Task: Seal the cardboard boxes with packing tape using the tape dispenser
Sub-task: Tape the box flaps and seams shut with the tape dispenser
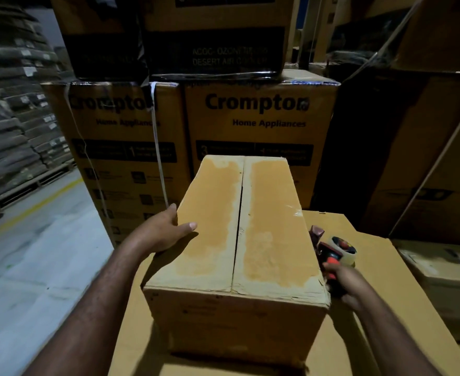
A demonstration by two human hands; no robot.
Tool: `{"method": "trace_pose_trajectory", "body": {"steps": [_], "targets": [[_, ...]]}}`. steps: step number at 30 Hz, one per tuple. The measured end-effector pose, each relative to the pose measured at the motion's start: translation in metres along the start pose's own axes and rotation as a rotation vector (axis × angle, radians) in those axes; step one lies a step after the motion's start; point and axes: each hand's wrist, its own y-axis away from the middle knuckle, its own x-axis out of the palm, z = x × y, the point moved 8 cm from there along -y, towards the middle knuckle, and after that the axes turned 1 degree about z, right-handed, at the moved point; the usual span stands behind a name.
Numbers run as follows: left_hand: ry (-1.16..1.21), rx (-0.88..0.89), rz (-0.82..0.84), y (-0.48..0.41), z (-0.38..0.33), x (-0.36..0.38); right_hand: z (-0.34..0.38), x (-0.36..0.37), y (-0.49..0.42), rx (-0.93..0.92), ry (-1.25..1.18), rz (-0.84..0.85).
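I see the box [237, 226] in the middle, an oblong of plain corrugated cardboard standing on the flat top of a bigger carton [380, 270]. Its two top flaps are folded down and meet along a dark seam [238, 221] that runs from the near edge to the far edge, with a thin gap showing. Each flap carries a long, rough orange-tan patch with paler borders. The near right corner looks frayed and crumpled.

The left hand [163, 232] grips the box's left top edge, thumb lying flat on the flap and fingers [172, 213] hooked down over the side. The right hand [348, 283] is low beside the box's near right corner, its fingers wrapped round the orange handle of the dispenser [331, 256]. The dispenser points away from me, just beside the box's right wall. Its roll [344, 246] of glossy clear tape sits at the far end, and I cannot tell whether any of it touches the box.

Behind stand tall printed cartons [256, 126] marked "Crompton Home Appliances", stacked two high, one bound with a thin white strap [157, 147]. More dark cartons rise on the right. To the left is a smooth grey floor [33, 267] with a yellow line [31, 210], and beyond it lumpy sacks [14, 118] piled on pallets.
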Motion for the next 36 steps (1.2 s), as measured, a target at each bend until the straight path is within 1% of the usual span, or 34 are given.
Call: {"method": "trace_pose_trajectory", "body": {"steps": [2, 4, 6, 8, 9, 11, 12, 14, 16, 18, 20, 22, 24, 26, 28, 29, 33, 36], "targets": [[0.082, 0.036, 0.010, -0.010, -0.008, -0.007, 0.020, -0.001, 0.012, -0.019, -0.290, 0.032], [0.210, 0.039, 0.030, -0.019, -0.012, -0.008, 0.048, 0.003, 0.029, -0.076, -0.504, 0.075], [0.279, 0.053, 0.061, -0.024, -0.016, -0.002, 0.085, 0.011, 0.050, -0.167, -0.569, 0.124], [0.298, 0.086, 0.062, -0.027, -0.018, 0.006, 0.121, 0.018, 0.067, -0.276, -0.614, 0.156], [0.304, 0.097, 0.048, -0.028, -0.018, 0.009, 0.135, 0.020, 0.071, -0.329, -0.596, 0.137], [0.319, 0.111, 0.048, -0.028, -0.015, 0.013, 0.155, 0.032, 0.082, -0.414, -0.395, 0.047], [0.338, 0.116, 0.065, -0.027, -0.013, 0.017, 0.160, 0.040, 0.085, -0.437, -0.308, 0.016], [0.347, 0.102, 0.083, -0.028, -0.007, 0.023, 0.162, 0.055, 0.087, -0.420, -0.244, 0.014], [0.280, 0.078, 0.049, -0.027, -0.002, 0.025, 0.160, 0.063, 0.089, -0.371, -0.161, 0.031], [0.245, 0.074, 0.022, -0.023, -0.001, 0.031, 0.159, 0.060, 0.096, -0.353, -0.035, 0.014], [0.204, 0.094, 0.031, -0.011, -0.006, 0.040, 0.162, 0.051, 0.102, -0.371, 0.073, -0.023], [0.065, 0.121, 0.039, -0.001, -0.011, 0.046, 0.163, 0.045, 0.105, -0.385, 0.176, -0.069], [-0.081, 0.132, -0.019, -0.005, -0.016, 0.036, 0.162, 0.044, 0.104, -0.402, 0.282, -0.116], [-0.103, 0.156, -0.062, -0.021, -0.024, 0.022, 0.162, 0.049, 0.103, -0.410, 0.334, -0.123], [0.017, 0.159, -0.050, -0.041, -0.027, 0.013, 0.171, 0.058, 0.101, -0.413, 0.343, -0.107], [0.089, 0.165, -0.072, -0.051, -0.027, 0.010, 0.178, 0.062, 0.099, -0.414, 0.341, -0.101], [0.382, 0.214, -0.274, -0.078, -0.022, 0.006, 0.203, 0.076, 0.078, -0.422, 0.364, -0.128], [0.539, 0.289, -0.444, -0.080, -0.020, 0.007, 0.206, 0.084, 0.055, -0.407, 0.284, -0.171]]}}
